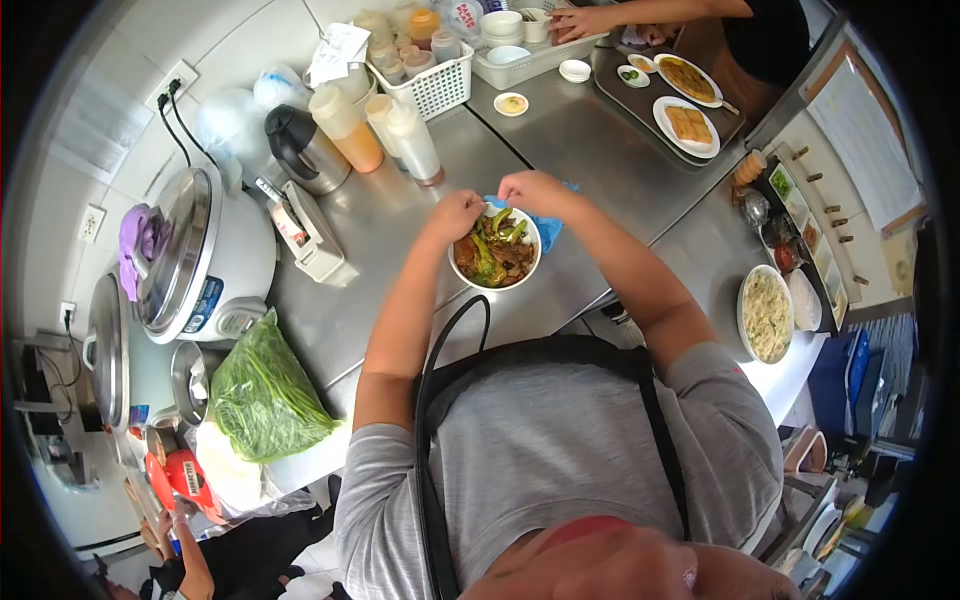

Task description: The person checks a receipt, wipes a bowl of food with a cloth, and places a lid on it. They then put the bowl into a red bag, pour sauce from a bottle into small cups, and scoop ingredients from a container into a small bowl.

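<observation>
Grey T-shirt (pixel 560 440), black apron straps (pixel 668 435), left hand (pixel 458 214) and right hand (pixel 533 193) at far rim of round white food-filled bowl (pixel 537 252), fingers (pixel 509 187) curled inward, opening and hold unclear

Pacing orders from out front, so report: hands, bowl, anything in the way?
Left hand and right hand at far rim of bowl, grip unclear. Bowl upright, food inside. Crumpled blue material beside it, no obvious obstruction.

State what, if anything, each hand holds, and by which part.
It cannot be told: the left hand and right hand curl near the far rim of a round white bowl, any grip unclear.
</observation>
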Available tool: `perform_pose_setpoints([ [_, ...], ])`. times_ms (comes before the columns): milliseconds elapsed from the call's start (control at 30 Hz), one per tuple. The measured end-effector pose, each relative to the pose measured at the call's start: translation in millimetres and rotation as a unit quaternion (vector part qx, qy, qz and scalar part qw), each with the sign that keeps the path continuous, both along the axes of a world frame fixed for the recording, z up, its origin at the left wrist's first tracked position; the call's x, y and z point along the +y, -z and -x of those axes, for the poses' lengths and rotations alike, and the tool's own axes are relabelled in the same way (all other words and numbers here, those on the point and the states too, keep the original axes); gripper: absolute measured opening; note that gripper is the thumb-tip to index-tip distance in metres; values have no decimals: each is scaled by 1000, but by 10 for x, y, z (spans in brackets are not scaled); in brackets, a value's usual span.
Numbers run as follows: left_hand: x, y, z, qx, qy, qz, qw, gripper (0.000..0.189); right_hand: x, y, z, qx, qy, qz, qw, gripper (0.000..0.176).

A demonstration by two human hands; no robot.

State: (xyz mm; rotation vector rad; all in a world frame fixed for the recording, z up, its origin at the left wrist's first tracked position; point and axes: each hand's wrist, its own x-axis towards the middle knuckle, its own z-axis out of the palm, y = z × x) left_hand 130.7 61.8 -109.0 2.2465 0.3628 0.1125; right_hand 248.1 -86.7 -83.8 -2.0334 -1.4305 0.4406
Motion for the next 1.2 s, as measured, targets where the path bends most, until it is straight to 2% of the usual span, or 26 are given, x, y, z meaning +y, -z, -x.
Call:
perform_pose_setpoints([
  [100,-16,86,-45,4,-18,-22,1000,17,-9,73,92,-90,5,15,996,15],
  [200,-9,114,-24,-6,-26,-16,1000,15,-105,31,114,-149,23,77,986,15],
  [300,-14,99,43,-29,-39,-10,999,15,-171,76,-126,-57,-27,89,994,17],
  [400,-28,136,113,-43,-72,46,995,16,-286,-280,-127,90,27,83,992,20],
  [500,-62,171,126,-68,-101,40,992,16,-167,-127,-89,-18,-20,14,1000,22],
  [700,-54,220,165,-69,-138,48,987,16,-137,13,30,-171,-14,78,982,24],
  [800,-51,244,188,-85,-173,9,981,16,-225,3,-94,46,9,94,994,24],
  [900,-25,246,171,-90,-186,27,978,16,-273,-99,-111,189,86,78,975,23],
  [1000,-24,212,162,-86,-193,14,977,15,-167,-82,22,29,99,60,993,21],
  [1100,-67,156,191,-105,-215,-34,970,15,-229,105,10,-48,117,34,991,19],
  [1200,-102,176,199,-106,-245,-19,964,14,-379,88,99,-24,112,60,992,18],
])
